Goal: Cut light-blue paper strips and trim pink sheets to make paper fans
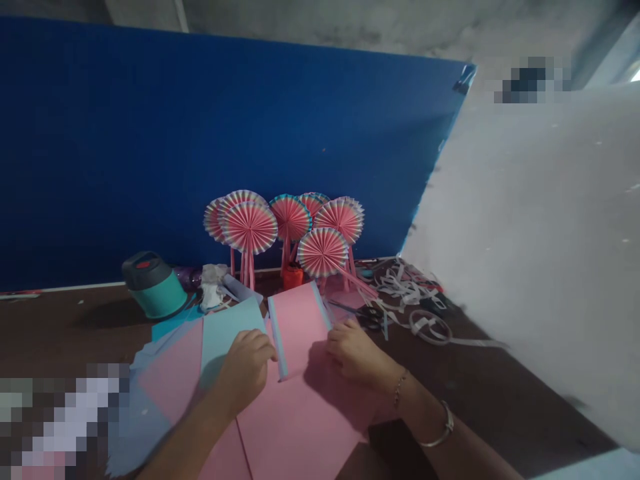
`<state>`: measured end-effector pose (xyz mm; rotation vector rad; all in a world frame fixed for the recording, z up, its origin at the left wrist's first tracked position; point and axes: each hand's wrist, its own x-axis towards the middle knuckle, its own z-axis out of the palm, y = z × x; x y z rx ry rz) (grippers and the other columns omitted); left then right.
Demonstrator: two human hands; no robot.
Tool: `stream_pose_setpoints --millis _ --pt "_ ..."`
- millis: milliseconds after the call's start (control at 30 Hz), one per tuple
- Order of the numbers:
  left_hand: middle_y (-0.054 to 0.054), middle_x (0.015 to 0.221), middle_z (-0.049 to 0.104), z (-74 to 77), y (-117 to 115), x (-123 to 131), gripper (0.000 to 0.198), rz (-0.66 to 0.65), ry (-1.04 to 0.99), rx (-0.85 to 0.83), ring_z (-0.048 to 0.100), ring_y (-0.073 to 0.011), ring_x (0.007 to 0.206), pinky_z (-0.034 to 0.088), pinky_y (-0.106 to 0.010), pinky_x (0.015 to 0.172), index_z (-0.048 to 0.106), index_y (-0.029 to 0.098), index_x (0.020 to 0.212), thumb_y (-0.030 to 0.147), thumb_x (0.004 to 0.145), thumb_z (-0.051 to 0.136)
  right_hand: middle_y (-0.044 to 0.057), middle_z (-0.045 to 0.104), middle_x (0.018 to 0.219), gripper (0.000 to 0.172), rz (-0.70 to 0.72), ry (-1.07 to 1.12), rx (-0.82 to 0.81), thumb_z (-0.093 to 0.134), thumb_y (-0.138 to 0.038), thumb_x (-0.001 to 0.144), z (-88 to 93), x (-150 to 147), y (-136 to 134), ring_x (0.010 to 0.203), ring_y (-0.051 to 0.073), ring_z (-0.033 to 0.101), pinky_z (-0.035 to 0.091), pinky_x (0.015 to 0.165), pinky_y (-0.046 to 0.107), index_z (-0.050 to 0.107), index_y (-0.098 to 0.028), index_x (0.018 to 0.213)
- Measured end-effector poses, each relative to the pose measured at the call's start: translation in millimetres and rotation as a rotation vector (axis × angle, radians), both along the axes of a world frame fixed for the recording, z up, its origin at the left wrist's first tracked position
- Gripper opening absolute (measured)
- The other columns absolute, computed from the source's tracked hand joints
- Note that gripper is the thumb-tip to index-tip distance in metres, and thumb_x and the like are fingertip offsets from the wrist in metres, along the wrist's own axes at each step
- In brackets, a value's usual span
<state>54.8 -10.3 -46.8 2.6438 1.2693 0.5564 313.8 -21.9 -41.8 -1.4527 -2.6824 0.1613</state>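
Middle lane: over the blue-edged pink sheet (300, 327), I have open room between the left hand (249, 365) and the right hand (353, 350).
Pink fans (250, 230): clustered upright, they block my straight reach to the blue panel (325, 120).
Right side: scissors (371, 317) and tangled strips (401, 287) obstruct; the white panel (540, 233) bounds the tabletop (480, 387).
Left side: a turquoise container (157, 295) stands in my way; I see bare tabletop left of it.

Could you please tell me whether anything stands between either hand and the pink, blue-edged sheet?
Nothing visible does: the left hand is at the left edge of the sheet, the right hand at its right edge. The scissors lie farther back.
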Motion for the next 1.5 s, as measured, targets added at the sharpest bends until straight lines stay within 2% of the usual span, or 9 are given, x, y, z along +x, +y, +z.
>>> stream_pose_setpoints --millis 233,433,667,767,900,1067,1267,1400,1500 --pt "-0.003 0.071 0.058 -2.0 -8 8 0.018 0.275 -0.465 0.158 0.055 -0.0191 0.074 0.043 -0.033 0.074 0.052 0.023 0.069 0.010 0.070 0.039 0.003 0.063 0.071 0.010 -0.183 0.576 -0.167 0.055 -0.018 0.079 -8.3 -3 4 0.067 0.014 0.053 0.037 0.063 0.024 0.063 -0.016 0.072" --pt "-0.005 0.079 0.070 -6.2 -9 21 0.029 0.261 -0.594 -0.279 0.062 -0.0196 0.075 0.047 -0.030 0.071 0.069 0.018 0.084 0.041 0.081 0.052 -0.002 0.055 0.064 0.014 -0.253 0.960 -0.378 0.059 -0.028 0.078 -8.1 -14 0 0.058 0.011 0.048 0.036 0.055 0.021 0.059 -0.016 0.071" --pt "0.000 0.055 0.062 -16.3 -14 36 0.034 0.338 -0.565 -0.309 0.054 -0.0141 0.054 0.040 -0.025 0.054 0.064 0.017 0.058 0.042 0.079 0.056 0.001 0.065 0.074 0.009 -0.078 0.793 -0.291 0.059 -0.018 0.080 -14.1 -25 -7 0.064 0.012 0.055 0.041 0.060 0.022 0.067 -0.015 0.080" --pt "0.001 0.057 0.062 -18.1 -15 33 0.029 0.336 -0.627 -0.076 0.055 -0.0132 0.054 0.043 -0.024 0.056 0.061 0.018 0.062 0.035 0.083 0.054 0.003 0.066 0.078 0.013 0.007 0.741 -0.133 0.055 -0.016 0.083 -12.2 -25 -8 0.063 0.011 0.056 0.043 0.058 0.021 0.067 -0.017 0.089" --pt "-0.002 0.075 0.068 -7.9 -18 20 0.009 0.208 -0.684 0.486 0.063 -0.0158 0.072 0.047 -0.028 0.073 0.064 0.019 0.085 0.018 0.086 0.055 0.005 0.065 0.083 0.020 0.131 0.771 0.379 0.050 -0.012 0.087 -6.5 -21 -15 0.067 0.014 0.058 0.047 0.060 0.023 0.059 -0.019 0.102" --pt "-0.003 0.086 0.072 10.2 -25 11 0.026 0.083 -0.400 0.824 0.062 -0.0171 0.082 0.041 -0.033 0.080 0.067 0.023 0.101 0.008 0.087 0.053 0.013 0.061 0.108 0.045 0.238 0.724 0.802 0.061 -0.025 0.084 -1.3 -20 -30 0.098 0.024 0.059 0.049 0.080 0.037 0.046 -0.022 0.126" --pt "-0.003 0.085 0.068 -3.6 -22 24 0.027 0.054 -0.158 0.685 0.058 -0.0177 0.083 0.038 -0.034 0.079 0.068 0.023 0.107 0.010 0.090 0.051 0.007 0.065 0.099 0.013 0.131 0.341 0.590 0.059 -0.020 0.087 -5.5 -27 -21 0.086 0.020 0.054 0.036 0.075 0.034 0.060 -0.020 0.099" --pt "-0.003 0.081 0.063 -15.4 -17 29 0.028 -0.023 -0.090 0.599 0.052 -0.0185 0.078 0.037 -0.033 0.072 0.066 0.021 0.107 0.008 0.090 0.047 0.007 0.064 0.100 0.026 0.093 0.199 0.349 0.065 -0.036 0.084 -6.3 -26 -14 0.089 0.021 0.050 0.031 0.077 0.035 0.060 -0.018 0.103" --pt "-0.003 0.080 0.060 -17.9 -16 29 0.026 -0.057 -0.019 0.498 0.050 -0.0187 0.076 0.036 -0.033 0.069 0.064 0.021 0.103 0.008 0.091 0.046 0.006 0.064 0.093 0.012 0.086 0.106 0.272 0.057 -0.024 0.089 -5.6 -26 -12 0.085 0.020 0.049 0.029 0.076 0.034 0.062 -0.018 0.097"
